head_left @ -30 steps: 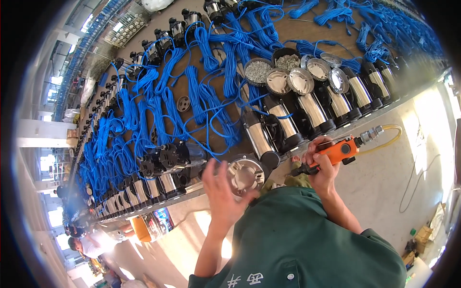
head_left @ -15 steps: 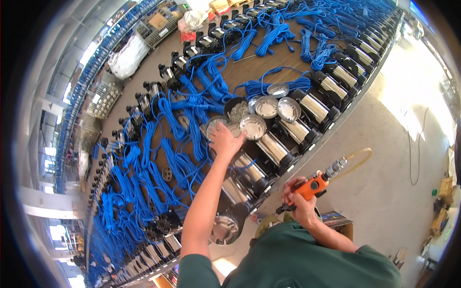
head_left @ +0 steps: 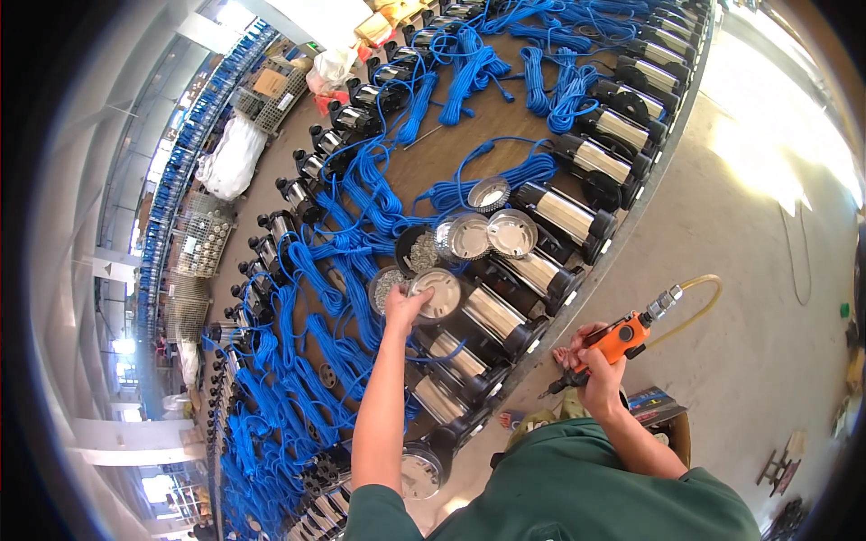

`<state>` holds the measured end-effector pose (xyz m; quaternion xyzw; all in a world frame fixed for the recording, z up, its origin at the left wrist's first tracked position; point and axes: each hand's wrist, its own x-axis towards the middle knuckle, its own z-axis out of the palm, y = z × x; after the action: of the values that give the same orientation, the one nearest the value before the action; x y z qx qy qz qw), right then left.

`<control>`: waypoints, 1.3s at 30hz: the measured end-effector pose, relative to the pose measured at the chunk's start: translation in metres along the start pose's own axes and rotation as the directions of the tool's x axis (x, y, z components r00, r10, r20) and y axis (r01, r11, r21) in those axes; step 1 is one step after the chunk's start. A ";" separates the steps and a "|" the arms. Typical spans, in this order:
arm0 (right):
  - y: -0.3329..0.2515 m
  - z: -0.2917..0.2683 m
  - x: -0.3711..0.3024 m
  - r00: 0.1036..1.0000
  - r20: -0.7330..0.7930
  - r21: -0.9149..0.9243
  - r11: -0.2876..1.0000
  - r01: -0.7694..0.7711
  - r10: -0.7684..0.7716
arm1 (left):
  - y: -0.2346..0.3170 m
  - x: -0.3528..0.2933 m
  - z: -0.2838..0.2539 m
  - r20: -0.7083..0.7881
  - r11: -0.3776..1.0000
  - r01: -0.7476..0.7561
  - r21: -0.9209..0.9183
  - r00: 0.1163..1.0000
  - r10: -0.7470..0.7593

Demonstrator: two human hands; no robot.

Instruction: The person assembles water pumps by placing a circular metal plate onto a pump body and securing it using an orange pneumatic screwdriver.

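My left hand (head_left: 406,307) pinches the edge of a round metal cover (head_left: 442,294), its thumb on top. Beside that hand sits a round dish of small screws (head_left: 388,287), partly hidden by my fingers. A black bowl of small metal parts (head_left: 420,252) stands just beyond. More shiny round covers (head_left: 512,233) lie on the steel cylinders farther along. My right hand (head_left: 600,371) is wrapped round an orange air screwdriver (head_left: 621,339), held off the bench edge. Its dark bit points to the lower left, and a yellowish hose (head_left: 719,287) loops from its rear fitting.
Steel cylinders with black ends (head_left: 494,322) line the near bench edge, with another row along the far edge. Bundles of blue cable (head_left: 361,252) cover much of the brown bench top (head_left: 492,117). Wire crates (head_left: 200,236) and a white sack (head_left: 233,158) stand beyond.
My left hand has gone from spread fingers over the screw dish and cover to a pinch on the cover. The view has shifted; the right hand still holds the screwdriver.
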<state>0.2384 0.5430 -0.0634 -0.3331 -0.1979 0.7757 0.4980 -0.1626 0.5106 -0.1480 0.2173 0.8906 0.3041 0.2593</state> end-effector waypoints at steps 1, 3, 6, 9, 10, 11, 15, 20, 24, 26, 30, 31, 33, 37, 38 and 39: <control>0.000 0.000 0.004 1.000 0.008 -0.001 1.000 -0.009 0.009 | 0.001 -0.001 -0.006 0.074 0.991 0.046 -0.123 0.997 -0.037; 0.001 0.005 0.008 0.999 -0.001 -0.004 0.999 -0.044 0.044 | 0.022 -0.014 -0.022 0.155 0.989 0.122 -0.083 0.982 -0.108; -0.001 0.004 0.015 0.999 -0.031 -0.069 0.997 -0.047 0.044 | 0.061 -0.018 -0.030 0.236 0.931 0.203 -0.303 0.963 -0.133; 0.005 -0.004 0.023 0.997 -0.065 -0.059 0.998 -0.037 0.033 | 0.128 -0.010 -0.021 0.292 0.919 0.145 -0.368 0.956 -0.034; 0.009 -0.008 0.023 0.998 -0.042 -0.013 0.999 -0.053 0.052 | 0.146 0.002 -0.010 0.339 0.871 0.154 -0.467 0.941 0.016; 0.007 -0.004 0.023 0.994 -0.081 -0.005 0.997 -0.075 0.074 | 0.166 0.015 0.005 0.375 0.811 0.161 -0.563 0.924 0.077; 0.003 -0.015 0.028 0.982 -0.136 -0.017 0.991 -0.136 0.132 | 0.233 0.102 0.085 0.347 0.744 0.169 -0.647 0.933 0.090; -0.011 -0.024 0.036 0.959 -0.268 -0.029 0.994 -0.104 0.092 | 0.326 0.151 0.185 0.207 0.652 0.086 -0.753 0.972 0.110; 0.003 -0.036 0.026 0.950 -0.266 -0.125 0.972 -0.201 0.162 | 0.263 0.226 0.202 0.047 0.908 -0.090 -0.408 0.992 0.120; 0.001 -0.050 0.037 0.940 -0.320 -0.083 0.985 -0.154 0.120 | 0.290 0.180 0.234 0.052 0.968 -0.227 0.105 0.974 0.222; -0.005 -0.054 0.040 0.927 -0.366 -0.104 0.986 -0.128 0.082 | 0.232 0.094 0.155 -0.215 0.623 -0.781 -0.042 0.616 0.758; -0.007 -0.052 0.039 0.931 -0.356 -0.103 0.987 -0.127 0.083 | 0.196 0.080 0.111 -0.288 0.556 -0.828 0.072 0.517 0.806; -0.011 -0.048 0.040 0.934 -0.349 -0.070 0.991 -0.113 0.081 | 0.134 0.044 0.023 -0.225 0.771 -0.623 0.133 0.739 0.635; -0.006 -0.045 0.049 0.953 -0.295 -0.049 0.995 -0.087 0.069 | -0.017 0.043 -0.072 0.090 0.702 -0.415 0.579 0.888 0.451; -0.006 -0.038 0.054 0.957 -0.284 -0.055 0.996 -0.074 0.056 | -0.020 0.039 -0.067 0.064 0.695 -0.434 0.573 0.869 0.490; -0.005 -0.033 0.056 0.961 -0.273 -0.058 0.996 -0.061 0.042 | -0.020 0.038 -0.062 0.039 0.686 -0.455 0.568 0.848 0.529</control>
<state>0.2494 0.5946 -0.1013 -0.4577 -0.1444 0.7285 0.4889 -0.2331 0.4907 -0.1316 0.4941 0.8626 0.1029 0.0357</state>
